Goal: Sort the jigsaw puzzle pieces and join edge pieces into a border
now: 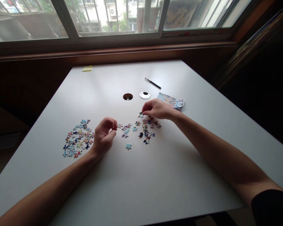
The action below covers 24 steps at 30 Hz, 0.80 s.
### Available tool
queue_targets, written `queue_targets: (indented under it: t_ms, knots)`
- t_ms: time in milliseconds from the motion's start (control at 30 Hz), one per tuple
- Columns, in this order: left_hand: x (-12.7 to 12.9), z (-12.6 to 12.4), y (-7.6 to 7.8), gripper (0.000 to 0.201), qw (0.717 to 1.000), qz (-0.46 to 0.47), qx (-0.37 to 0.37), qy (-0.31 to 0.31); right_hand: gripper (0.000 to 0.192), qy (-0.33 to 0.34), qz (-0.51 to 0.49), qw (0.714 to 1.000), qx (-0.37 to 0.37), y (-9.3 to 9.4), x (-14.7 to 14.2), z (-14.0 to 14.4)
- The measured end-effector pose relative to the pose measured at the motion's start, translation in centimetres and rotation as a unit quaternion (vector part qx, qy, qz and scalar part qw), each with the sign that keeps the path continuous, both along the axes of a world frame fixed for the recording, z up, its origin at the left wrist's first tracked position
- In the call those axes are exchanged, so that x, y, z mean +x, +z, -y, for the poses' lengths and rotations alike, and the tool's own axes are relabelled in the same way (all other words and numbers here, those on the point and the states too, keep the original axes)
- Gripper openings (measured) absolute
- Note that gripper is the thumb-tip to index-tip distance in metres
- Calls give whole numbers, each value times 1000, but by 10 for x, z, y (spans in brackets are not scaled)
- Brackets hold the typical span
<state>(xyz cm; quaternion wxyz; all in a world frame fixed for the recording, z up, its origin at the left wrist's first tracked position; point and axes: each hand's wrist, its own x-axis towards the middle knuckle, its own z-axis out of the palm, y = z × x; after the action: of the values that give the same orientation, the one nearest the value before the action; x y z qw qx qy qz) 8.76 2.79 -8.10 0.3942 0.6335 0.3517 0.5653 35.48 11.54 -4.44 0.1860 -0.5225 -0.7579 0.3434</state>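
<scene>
Small colourful jigsaw pieces lie on a white table (155, 175). My left hand (104, 135) rests curled, fingertips pinched together just left of a small group of pieces (125, 129); whether it holds a piece I cannot tell. A larger heap of pieces (77, 138) lies to its left. My right hand (157, 109) reaches over another cluster of pieces (146, 129), its fingertips pinching at a piece (141, 115) on the table. One light blue piece (128, 146) lies alone nearer to me.
A printed picture card (173, 101) lies behind my right hand. A black pen (152, 83), a round cable hole (127, 96) with its silver cap (144, 95) beside it, and a yellow sticky pad (87, 68) sit farther back. A window runs along the far wall.
</scene>
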Motion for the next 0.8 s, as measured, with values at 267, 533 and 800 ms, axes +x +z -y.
queue_targets:
  t_ms: [267, 533, 800]
  knots:
    - [1, 7, 4, 17, 932, -327, 92, 124, 11, 72, -42, 992, 99, -14, -35, 26]
    - [1, 6, -5, 14, 898, -415, 110, 95, 10, 46, -57, 975, 208, -23, -41, 27]
    - [-1, 5, -1, 13, 914, -391, 89, 59, 10, 180, 13, 966, 184, -23, -53, 48]
